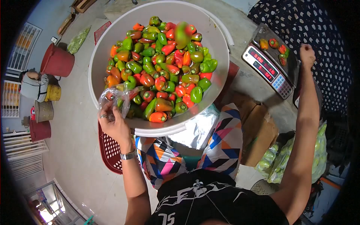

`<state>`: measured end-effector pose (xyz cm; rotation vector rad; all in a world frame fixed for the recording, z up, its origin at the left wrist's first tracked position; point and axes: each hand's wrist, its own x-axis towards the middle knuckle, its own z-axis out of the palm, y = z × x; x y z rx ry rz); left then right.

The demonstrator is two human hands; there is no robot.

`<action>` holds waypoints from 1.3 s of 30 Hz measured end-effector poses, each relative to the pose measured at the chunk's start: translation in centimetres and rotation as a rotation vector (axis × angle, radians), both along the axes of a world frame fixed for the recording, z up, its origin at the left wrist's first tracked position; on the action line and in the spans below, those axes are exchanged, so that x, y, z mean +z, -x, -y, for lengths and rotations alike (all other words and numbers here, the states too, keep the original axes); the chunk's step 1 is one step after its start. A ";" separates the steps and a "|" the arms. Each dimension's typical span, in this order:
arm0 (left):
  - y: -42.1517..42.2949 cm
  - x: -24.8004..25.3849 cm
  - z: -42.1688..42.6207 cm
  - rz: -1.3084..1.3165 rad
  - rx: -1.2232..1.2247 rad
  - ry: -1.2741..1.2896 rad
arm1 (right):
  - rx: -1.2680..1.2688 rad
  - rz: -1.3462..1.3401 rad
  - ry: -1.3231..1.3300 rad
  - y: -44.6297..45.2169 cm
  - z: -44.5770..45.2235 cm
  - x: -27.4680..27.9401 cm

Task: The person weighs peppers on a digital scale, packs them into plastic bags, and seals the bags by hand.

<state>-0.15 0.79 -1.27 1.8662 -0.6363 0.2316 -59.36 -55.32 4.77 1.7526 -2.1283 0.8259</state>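
Note:
My left hand (113,122) is closed on a clear plastic bag (114,95), held over the near-left rim of a large pale tub (101,52). Red, green and orange bell peppers (150,67) are heaped in the tub. One blurred green-and-red pepper (182,35) appears in mid-air above the heap. Far to the right, my right hand (307,56) is curled closed, with nothing visible in it. It is beside a digital scale (266,69) with red lit figures. Several peppers (277,47) lie on plastic on the scale's pan.
A red perforated basket (110,152) stands below the tub. Cardboard (258,131) and bagged green produce (296,153) sit at the lower right. A dark patterned cloth (292,18) hangs behind the scale. At left are a red tub (58,60) and another person (33,86).

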 end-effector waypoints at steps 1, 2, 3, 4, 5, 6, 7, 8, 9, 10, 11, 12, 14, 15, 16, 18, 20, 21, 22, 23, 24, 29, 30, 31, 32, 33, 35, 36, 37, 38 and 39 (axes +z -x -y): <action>-0.1 -0.1 0.0 -0.001 -0.014 0.012 | 0.145 0.054 -0.089 -0.9 0.0 -0.7; -0.1 -0.1 0.0 -0.007 -0.005 0.006 | 0.218 0.060 -0.152 -2.1 0.2 -1.7; -0.1 -0.1 -0.1 -0.013 0.002 -0.002 | 0.345 0.066 -0.194 -2.9 1.1 -3.4; -0.1 0.0 -0.1 -0.018 0.009 -0.012 | 0.471 0.075 -0.236 -5.0 0.4 -3.8; -0.1 0.0 -0.1 -0.016 0.010 -0.016 | 0.506 0.054 -0.276 -6.7 -0.6 -4.1; 0.0 0.1 0.0 -0.014 0.013 -0.018 | 0.543 0.033 -0.313 -11.2 -4.4 -2.5; 0.1 0.2 0.1 -0.012 0.020 -0.018 | 0.513 -0.071 -0.335 -14.9 -7.7 -1.3; 0.3 0.4 0.1 -0.021 0.019 -0.022 | 0.485 -0.176 -0.356 -17.2 -9.5 -0.8; 0.5 0.6 0.2 -0.028 0.018 -0.029 | 0.465 -0.278 -0.334 -17.9 -9.6 -2.1; 0.5 0.8 0.2 -0.036 0.015 -0.036 | 0.480 -0.337 -0.350 -18.3 -9.4 -3.1; 0.3 0.4 0.1 -0.002 0.027 -0.051 | 0.489 -0.396 -0.361 -18.2 -8.8 -3.9; 0.1 0.1 0.0 -0.001 0.021 -0.038 | 0.496 -0.455 -0.370 -18.4 -8.4 -4.2; -0.2 -0.2 -0.1 0.003 0.008 -0.005 | 0.474 -0.312 -0.343 -18.9 -7.6 -4.5; -0.1 0.0 0.0 0.009 0.006 0.000 | 0.442 -0.165 -0.310 -20.7 -8.8 -2.9; 0.0 0.2 0.0 0.012 0.004 -0.015 | 0.408 -0.021 -0.276 -21.7 -9.5 -1.8; 0.2 0.5 0.0 0.013 0.000 -0.049 | 0.713 0.422 -0.232 -23.0 -8.2 -2.8; 0.4 0.5 0.0 0.016 0.015 -0.046 | 1.043 0.797 -0.580 -27.8 -11.7 -1.5; 0.4 0.3 -0.1 0.017 0.014 -0.040 | 1.134 0.597 -0.674 -30.4 -14.7 -0.4; 0.2 0.3 0.0 0.021 0.013 -0.030 | 1.114 0.596 -0.808 -33.2 -18.9 1.2; 0.3 0.4 0.3 -0.001 0.017 0.021 | 1.144 0.366 -1.114 -35.3 -20.4 2.6; 0.3 0.4 0.3 0.009 0.017 0.014 | 1.152 0.195 -1.274 -37.1 -21.8 2.6; 0.6 1.0 0.4 0.037 0.018 0.012 | 1.225 -0.201 -0.988 -44.4 -23.3 -5.2; 0.6 1.0 0.4 0.025 0.012 0.026 | 1.241 -0.287 -0.679 -45.2 -23.8 -7.0; 0.4 0.8 0.4 0.050 0.016 0.014 | 1.262 -0.198 -0.678 -45.9 -24.8 -8.6; 0.5 0.9 0.3 0.044 0.015 0.012 | 1.280 -0.107 -0.677 -46.4 -26.1 -10.0; 0.7 1.1 0.3 0.037 0.012 0.009 | 1.295 -0.016 -0.675 -46.5 -26.8 -10.4; 0.6 1.4 0.4 0.036 0.007 0.017 | 1.313 -0.066 -0.655 -46.5 -26.1 -10.2; 0.6 1.4 0.3 0.036 0.005 0.021 | 1.320 -0.092 -0.650 -46.5 -25.8 -9.8; 0.7 1.4 0.4 0.033 -0.004 0.025 | 1.163 0.102 -1.128 -46.2 -25.2 -6.0; 0.7 1.2 0.3 -0.005 -0.006 0.041 | 1.243 0.525 -1.037 -44.6 -23.2 -7.6; 0.4 0.7 0.2 0.021 -0.015 0.035 | 1.157 0.993 -1.088 -42.1 -22.8 -6.0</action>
